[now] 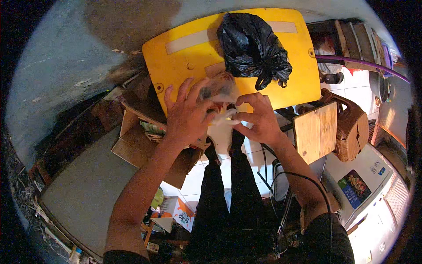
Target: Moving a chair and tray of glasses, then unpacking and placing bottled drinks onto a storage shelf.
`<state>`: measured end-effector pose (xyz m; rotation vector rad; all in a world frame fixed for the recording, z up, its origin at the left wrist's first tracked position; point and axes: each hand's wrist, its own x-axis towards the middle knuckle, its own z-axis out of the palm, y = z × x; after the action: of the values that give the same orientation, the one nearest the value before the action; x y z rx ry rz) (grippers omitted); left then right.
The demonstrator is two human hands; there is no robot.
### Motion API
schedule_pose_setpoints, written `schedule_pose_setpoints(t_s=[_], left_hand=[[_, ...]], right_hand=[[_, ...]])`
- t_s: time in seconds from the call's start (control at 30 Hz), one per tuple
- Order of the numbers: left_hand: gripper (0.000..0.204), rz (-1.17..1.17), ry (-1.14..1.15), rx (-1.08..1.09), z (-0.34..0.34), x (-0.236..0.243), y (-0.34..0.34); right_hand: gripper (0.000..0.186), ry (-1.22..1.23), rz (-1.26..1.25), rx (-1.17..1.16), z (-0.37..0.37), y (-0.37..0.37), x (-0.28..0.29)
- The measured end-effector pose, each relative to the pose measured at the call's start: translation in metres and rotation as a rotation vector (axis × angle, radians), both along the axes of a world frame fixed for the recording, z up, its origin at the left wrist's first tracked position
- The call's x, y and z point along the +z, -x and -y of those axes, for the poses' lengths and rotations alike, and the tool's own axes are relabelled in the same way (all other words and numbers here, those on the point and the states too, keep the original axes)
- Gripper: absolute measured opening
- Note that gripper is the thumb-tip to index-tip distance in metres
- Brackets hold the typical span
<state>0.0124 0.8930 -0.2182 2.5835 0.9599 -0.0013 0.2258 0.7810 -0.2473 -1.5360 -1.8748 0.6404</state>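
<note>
In front of my chest, over the near edge of a yellow tabletop (176, 66), I hold up a small clear plastic bag (218, 90). Something dark and reddish shows through it, too blurred to name. My left hand (183, 115) grips the bag's twisted whitish neck between thumb and finger, its other fingers raised and spread. From the other side my right hand (260, 118) pinches the same neck, fingers curled. Beyond the hands, a crumpled black plastic bag (250, 46), gathered at its mouth, lies on the tabletop.
An open cardboard box (136, 143) with papers stands at the left, beside a grey board (83, 198). To the right are a wooden-topped stool (315, 132), a brown woven chair (351, 127) and a white appliance (373, 185). A black cable (303, 175) crosses my right arm.
</note>
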Motion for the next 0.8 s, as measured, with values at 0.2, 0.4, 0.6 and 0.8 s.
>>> schedule_pose_setpoints(t_s=[0.2, 0.4, 0.6, 0.8], left_hand=[[0.028, -0.098, -0.020, -0.132, -0.004, 0.004, -0.020], [0.023, -0.424, -0.191, -0.087, -0.011, 0.016, -0.038], [0.025, -0.242, -0.257, -0.289, 0.000, -0.021, -0.013], [0.025, -0.051, -0.113, -0.111, 0.001, 0.001, -0.006]], right_hand=[[0.024, 0.003, 0.034, 0.053, 0.007, -0.003, -0.004], [0.024, 0.017, 0.053, -0.014, 0.014, 0.010, -0.008], [0.023, 0.045, 0.026, -0.042, 0.015, 0.017, -0.008], [0.025, -0.008, 0.007, -0.089, 0.018, 0.023, -0.007]])
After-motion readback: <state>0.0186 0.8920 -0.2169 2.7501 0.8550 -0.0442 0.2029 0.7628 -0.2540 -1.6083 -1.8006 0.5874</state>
